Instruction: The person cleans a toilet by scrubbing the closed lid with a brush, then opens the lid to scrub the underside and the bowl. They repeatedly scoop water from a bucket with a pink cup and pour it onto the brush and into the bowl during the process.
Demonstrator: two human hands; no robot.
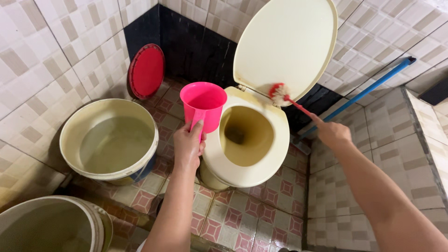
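My left hand (188, 143), at the frame's centre, grips the handle of a pink jug (204, 105) held upright beside the cream toilet bowl (254, 163). My right hand (332, 133) is closed on a red toilet brush (281, 94), its bristles touching the raised lid (289, 42). A cream bucket (109, 140) of water stands at left.

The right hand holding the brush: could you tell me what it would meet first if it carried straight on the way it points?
Probably the raised toilet lid: the right hand aims the red brush up-left, its bristles at the lid's lower edge; depth is unclear.
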